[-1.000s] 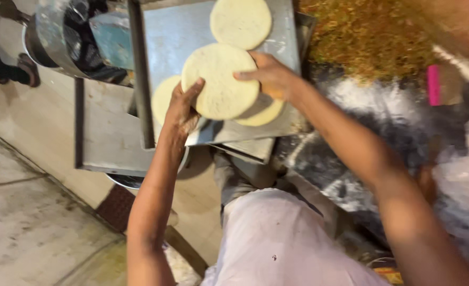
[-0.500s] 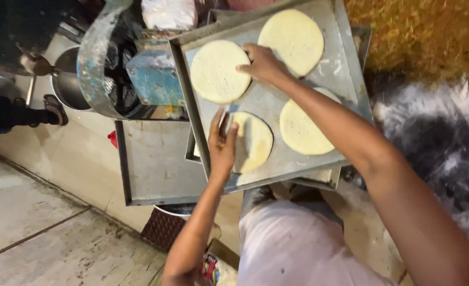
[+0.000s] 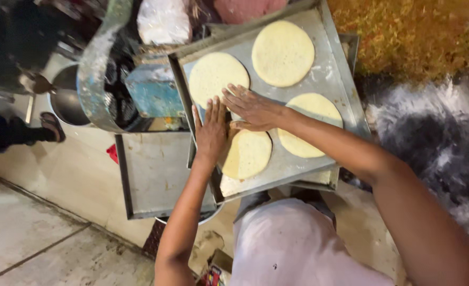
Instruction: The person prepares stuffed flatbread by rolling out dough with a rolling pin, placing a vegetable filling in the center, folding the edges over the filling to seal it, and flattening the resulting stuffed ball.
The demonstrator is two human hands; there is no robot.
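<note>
1. Lay tilted across the upper middle of the view: a grey metal tray (image 3: 336,100), floured and scuffed, stacked on a second tray whose rim showed beyond it, long axis running away from the body.
2. Sat on that tray: four pale yellow dough rounds, flat and roughly circular, thin and finely pitted, none overlapping.
3. Lay directly beneath both hands: the nearest dough round (image 3: 251,153), at the tray's near left corner, its far edge covered by fingers; no reach needed, no clear long axis.
4. Rested flat and unclenched at that round's left edge and over the tray rim: the left hand (image 3: 211,132), fingers together pointing away, grasping nothing.
5. Crossed in from the right, fingers spread flat and pointing left: the right hand (image 3: 253,108), pressed on bare metal between the nearest round and the far-left round (image 3: 216,75), holding nothing; about as near as the left.
6. Stood left of the tray: a blue box (image 3: 152,95).
</note>
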